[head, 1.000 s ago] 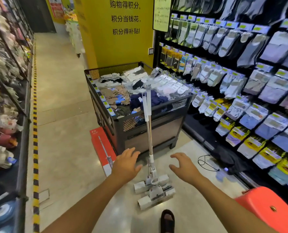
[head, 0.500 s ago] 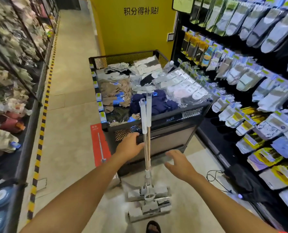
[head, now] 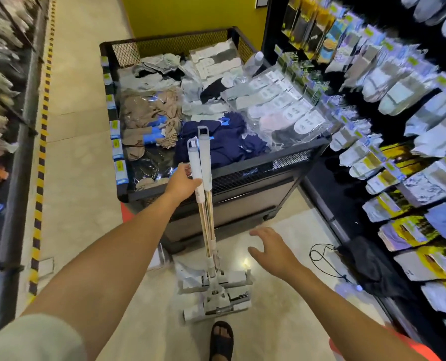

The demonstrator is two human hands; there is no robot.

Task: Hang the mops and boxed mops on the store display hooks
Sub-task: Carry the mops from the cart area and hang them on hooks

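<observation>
Two mops (head: pixel 205 204) stand upright together on the floor (head: pixel 86 178) at the frame's center, their heads (head: pixel 216 295) resting at 6 o'clock and their gray grips leaning on the black mesh bin (head: pixel 242 175) of socks at 12 o'clock. The left hand (head: pixel 181 182) wraps the left mop's grip. The right hand (head: pixel 271 250) hovers open with fingers spread, at 4 o'clock of the poles, touching nothing. Packaged socks (head: pixel 399 100) hang at 2 o'clock.

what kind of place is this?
Likely a retail store aisle: packaged socks hanging on wall hooks, a mesh bargain bin heaped with socks, and more stocked shelving opposite.
</observation>
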